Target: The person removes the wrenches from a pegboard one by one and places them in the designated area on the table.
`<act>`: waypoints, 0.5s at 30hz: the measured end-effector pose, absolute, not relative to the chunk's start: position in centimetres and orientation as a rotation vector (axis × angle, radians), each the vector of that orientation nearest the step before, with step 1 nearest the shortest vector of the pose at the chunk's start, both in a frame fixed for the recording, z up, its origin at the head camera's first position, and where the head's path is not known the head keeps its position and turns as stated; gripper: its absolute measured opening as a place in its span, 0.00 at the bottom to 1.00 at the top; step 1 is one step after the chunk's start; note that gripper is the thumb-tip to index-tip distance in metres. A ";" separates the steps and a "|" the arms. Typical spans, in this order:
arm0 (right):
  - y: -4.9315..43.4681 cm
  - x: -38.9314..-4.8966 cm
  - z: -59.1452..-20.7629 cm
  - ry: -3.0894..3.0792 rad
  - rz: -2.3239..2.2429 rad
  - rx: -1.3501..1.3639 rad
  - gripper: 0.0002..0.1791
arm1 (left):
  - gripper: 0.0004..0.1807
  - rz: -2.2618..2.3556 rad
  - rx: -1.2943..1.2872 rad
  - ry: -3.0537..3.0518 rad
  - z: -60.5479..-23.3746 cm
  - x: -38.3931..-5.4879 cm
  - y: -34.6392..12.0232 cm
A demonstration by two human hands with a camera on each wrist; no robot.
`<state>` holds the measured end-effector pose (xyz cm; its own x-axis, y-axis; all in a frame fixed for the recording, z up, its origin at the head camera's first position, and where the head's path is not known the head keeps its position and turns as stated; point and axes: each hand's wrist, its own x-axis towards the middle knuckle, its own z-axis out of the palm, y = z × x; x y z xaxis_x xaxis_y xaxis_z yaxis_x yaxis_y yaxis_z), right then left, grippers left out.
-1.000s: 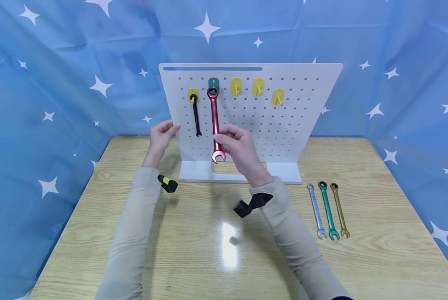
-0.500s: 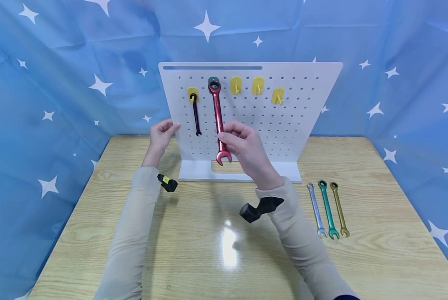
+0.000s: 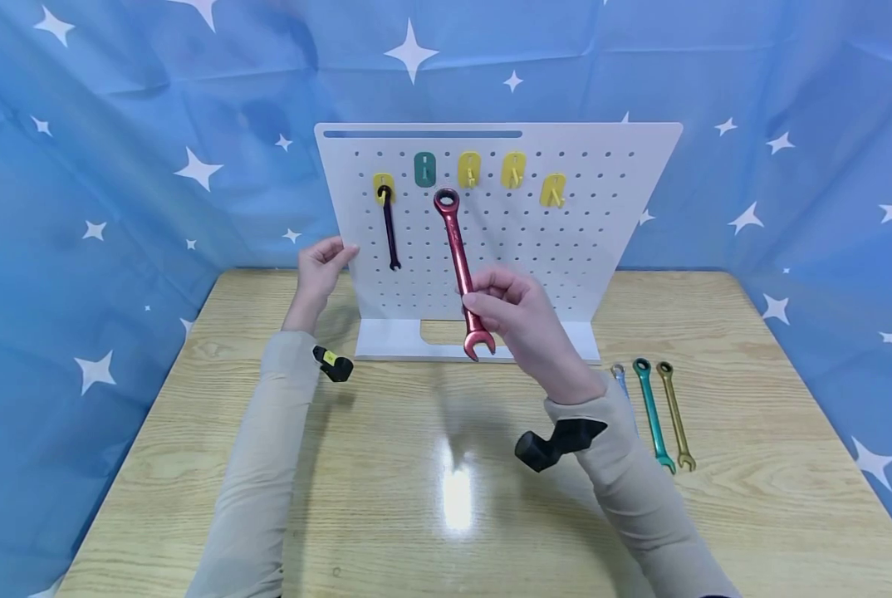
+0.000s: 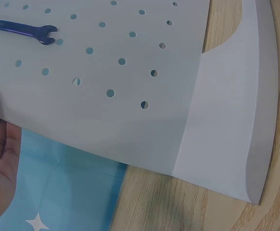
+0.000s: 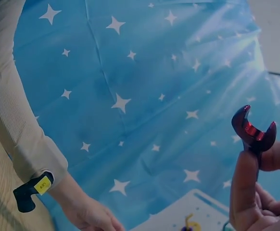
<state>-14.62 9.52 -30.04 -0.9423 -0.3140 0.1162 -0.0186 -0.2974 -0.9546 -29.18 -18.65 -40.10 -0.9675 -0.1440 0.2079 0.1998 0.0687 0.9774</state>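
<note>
My right hand (image 3: 516, 320) pinches a red combination wrench (image 3: 457, 249) near its open end, ring end up and tilted left. The wrench overlaps the white pegboard (image 3: 566, 139) in the head view, its ring below and right of a green hook (image 3: 425, 170). In the right wrist view, the wrench's open jaw stands above my thumb and fingers (image 5: 248, 192). With thumb and fingers, my left hand (image 3: 321, 272) grips the board's left edge; the left wrist view shows part of that hand (image 4: 0, 168) there. A dark purple wrench (image 3: 390, 237) hangs from a yellow hook (image 3: 383, 184).
Three more yellow hooks, the middle one (image 3: 514, 170) among them, bear nothing. On the table (image 3: 386, 498) at right lie a silver wrench (image 3: 619, 375) partly behind my right sleeve, a green wrench (image 3: 652, 415) and a gold wrench (image 3: 675, 415). A blue star-patterned cloth (image 3: 715, 66) hangs behind.
The red wrench has come away from in front of the green hook, moving down and right with my right hand and tilting left. My left hand stays at the board's edge.
</note>
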 end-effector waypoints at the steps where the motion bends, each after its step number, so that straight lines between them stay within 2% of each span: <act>1: 9.7 -14.5 -30.1 1.741 -2.346 -0.412 0.09 | 0.05 -1.985 -0.054 -2.101 -39.9 -29.0 -18.6; 15: 12.6 -13.1 -32.3 1.858 -2.240 -0.338 0.08 | 0.05 -1.973 -0.035 -2.128 -38.4 -27.7 -17.9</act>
